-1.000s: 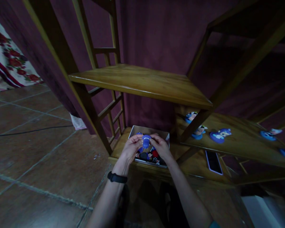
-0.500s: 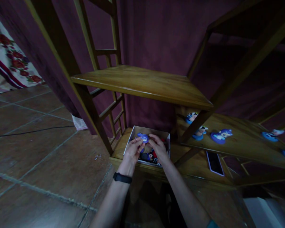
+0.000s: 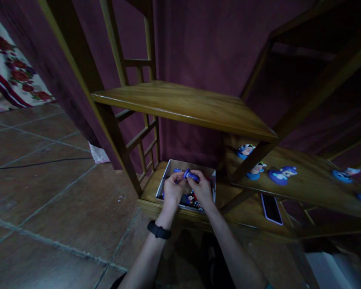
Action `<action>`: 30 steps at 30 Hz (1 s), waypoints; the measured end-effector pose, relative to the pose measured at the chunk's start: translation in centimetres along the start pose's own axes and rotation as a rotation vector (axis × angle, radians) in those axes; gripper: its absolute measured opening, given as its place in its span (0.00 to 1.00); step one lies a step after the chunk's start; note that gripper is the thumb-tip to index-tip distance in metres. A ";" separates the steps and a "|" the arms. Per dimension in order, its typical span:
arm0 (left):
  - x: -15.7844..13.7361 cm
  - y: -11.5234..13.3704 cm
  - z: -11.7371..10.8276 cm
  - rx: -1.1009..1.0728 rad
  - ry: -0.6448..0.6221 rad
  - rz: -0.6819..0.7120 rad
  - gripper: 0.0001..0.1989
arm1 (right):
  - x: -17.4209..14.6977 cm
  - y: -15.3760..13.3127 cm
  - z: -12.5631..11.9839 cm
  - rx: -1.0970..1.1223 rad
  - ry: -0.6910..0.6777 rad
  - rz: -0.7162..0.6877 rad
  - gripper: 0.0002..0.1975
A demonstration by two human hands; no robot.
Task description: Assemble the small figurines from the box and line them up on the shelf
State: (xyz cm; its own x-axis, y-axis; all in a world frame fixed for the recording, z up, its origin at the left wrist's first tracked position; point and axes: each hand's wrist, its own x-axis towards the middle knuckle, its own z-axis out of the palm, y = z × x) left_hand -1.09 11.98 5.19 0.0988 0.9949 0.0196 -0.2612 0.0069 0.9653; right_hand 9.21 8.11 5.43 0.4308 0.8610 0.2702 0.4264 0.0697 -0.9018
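Observation:
Between both hands, over a white cardboard box (image 3: pixel 165 188), is a small purple figurine (image 3: pixel 191 176) with a round base, tipped on its side. My left hand (image 3: pixel 173 188) is closed on its left part, and my right hand (image 3: pixel 201 188) pinches the right part. Fingers cover some of it, so its shape is partly hidden. Inside the box below lie several small figures in black, red and purple (image 3: pixel 190 199). The box sits on the low wooden shelf (image 3: pixel 154 186). A dark band is on my left wrist.
A wooden shelf board (image 3: pixel 180 102) juts out above the box. On the right-hand shelf (image 3: pixel 309 176) stand several figurines on round bases, one of them purple (image 3: pixel 282 175). A phone (image 3: pixel 271 208) lies below them. A slanting post (image 3: pixel 249 162) rises right of the box.
The purple figurine has been turned in my fingers, from upright-looking to lying sideways with its round base showing. Both hands have moved slightly right and stay over the box.

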 end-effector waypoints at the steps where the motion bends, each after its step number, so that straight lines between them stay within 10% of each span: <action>1: -0.1 0.1 0.0 0.024 -0.004 0.004 0.11 | 0.0 0.0 -0.1 -0.012 0.001 -0.003 0.14; 19: -0.5 0.9 -0.5 0.074 -0.094 -0.040 0.08 | -0.4 -0.9 -0.9 -0.251 -0.072 -0.250 0.12; 30: -0.1 -0.1 -1.3 -0.024 -0.013 -0.211 0.10 | -0.3 0.9 -0.1 -0.053 -0.187 -0.109 0.17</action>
State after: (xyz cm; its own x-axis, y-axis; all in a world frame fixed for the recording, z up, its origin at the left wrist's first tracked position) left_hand -2.33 12.04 4.77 0.1661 0.9698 -0.1788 -0.2564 0.2175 0.9418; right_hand 9.57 7.88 4.63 0.2274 0.9285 0.2935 0.5058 0.1450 -0.8504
